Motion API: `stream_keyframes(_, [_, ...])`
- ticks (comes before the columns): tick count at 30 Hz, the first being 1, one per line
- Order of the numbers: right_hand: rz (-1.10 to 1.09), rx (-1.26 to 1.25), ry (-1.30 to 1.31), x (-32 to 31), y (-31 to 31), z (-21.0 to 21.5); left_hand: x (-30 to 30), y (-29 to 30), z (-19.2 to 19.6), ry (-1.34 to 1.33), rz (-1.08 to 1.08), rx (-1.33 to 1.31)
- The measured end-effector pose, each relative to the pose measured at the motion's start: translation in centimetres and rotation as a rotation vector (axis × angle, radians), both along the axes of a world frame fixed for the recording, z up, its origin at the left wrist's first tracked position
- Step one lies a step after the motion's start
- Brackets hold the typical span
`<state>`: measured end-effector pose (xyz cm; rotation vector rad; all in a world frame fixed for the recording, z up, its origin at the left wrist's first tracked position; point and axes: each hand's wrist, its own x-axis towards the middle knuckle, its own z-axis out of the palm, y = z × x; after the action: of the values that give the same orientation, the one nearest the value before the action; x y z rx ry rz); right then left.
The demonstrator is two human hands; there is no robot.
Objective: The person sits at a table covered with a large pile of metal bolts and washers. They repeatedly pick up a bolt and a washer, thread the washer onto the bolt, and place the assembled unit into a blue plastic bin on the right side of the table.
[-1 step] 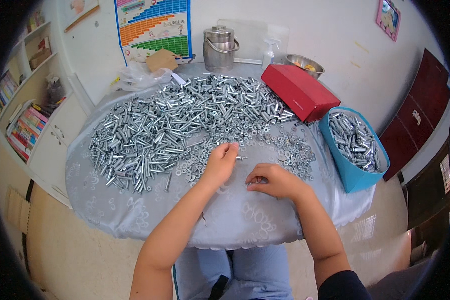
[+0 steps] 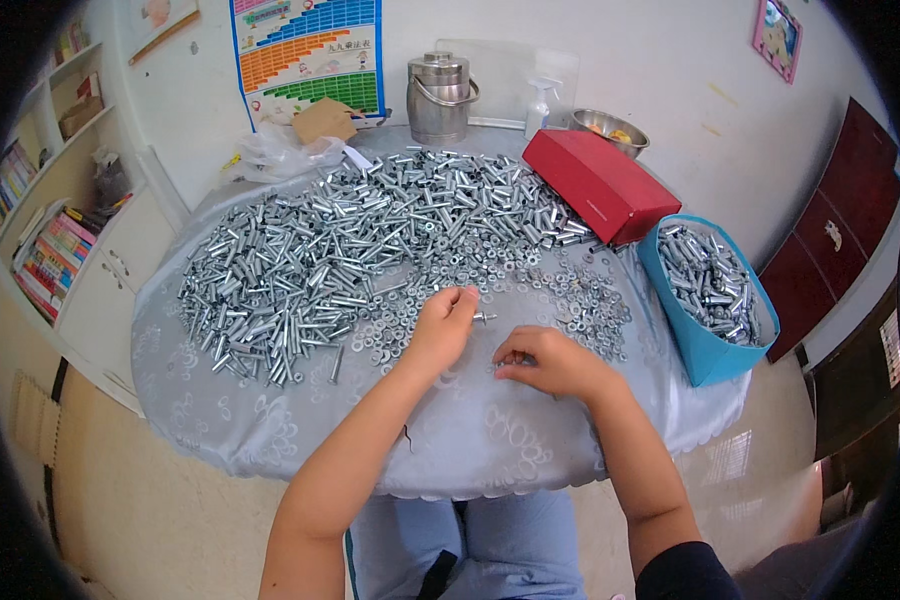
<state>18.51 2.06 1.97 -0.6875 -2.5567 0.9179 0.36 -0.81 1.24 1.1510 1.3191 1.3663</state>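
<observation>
A silver metal bolt (image 2: 485,316) pokes out to the right from my left hand (image 2: 444,322), whose fingers are closed around it; most of its length is hidden. Just right of it and nearer to me, my right hand (image 2: 542,360) is pinched shut over the cloth. Something small and metallic shows at its fingertips, perhaps a nut or washer, too small to tell. Beyond both hands spreads a large heap of silver bolts and metal sleeves (image 2: 290,260). Loose nuts and washers (image 2: 592,305) lie along the heap's near side. One single bolt (image 2: 336,364) lies apart at the left.
A blue fabric bin (image 2: 705,350) full of assembled-looking metal bolts stands at the right edge. Behind it rests a red box (image 2: 605,185). A steel pot (image 2: 438,100), a spray bottle (image 2: 539,105), a metal bowl (image 2: 635,143) and a plastic bag (image 2: 280,157) line the back.
</observation>
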Motion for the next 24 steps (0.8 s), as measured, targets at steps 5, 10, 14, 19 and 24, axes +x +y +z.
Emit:
stream_keyframes(5, [-0.261, 0.059, 0.324, -0.4, -0.5, 1.2, 0.2, -0.2, 0.0, -0.016, -0.009, -0.012])
stream_keyframes(10, [-0.271, 0.033, 0.489, -0.6, -0.3, 1.0, 0.5, -0.3, 0.3, 0.027, -0.031, -0.045])
stream_keyframes(14, [-0.244, -0.024, 0.510, -0.9, -0.4, 0.5, 0.6, -0.6, 0.5, -0.003, -0.089, -0.044])
stream_keyframes(19, [-0.244, -0.244, 0.573, -1.1, -0.5, 0.5, 0.6, -0.7, 0.9, -0.097, -0.153, -0.025])
stream_keyframes(24, [-0.252, -0.347, 0.467, -0.7, -0.4, 0.4, 0.9, -0.7, 0.5, -0.014, -0.134, 0.098])
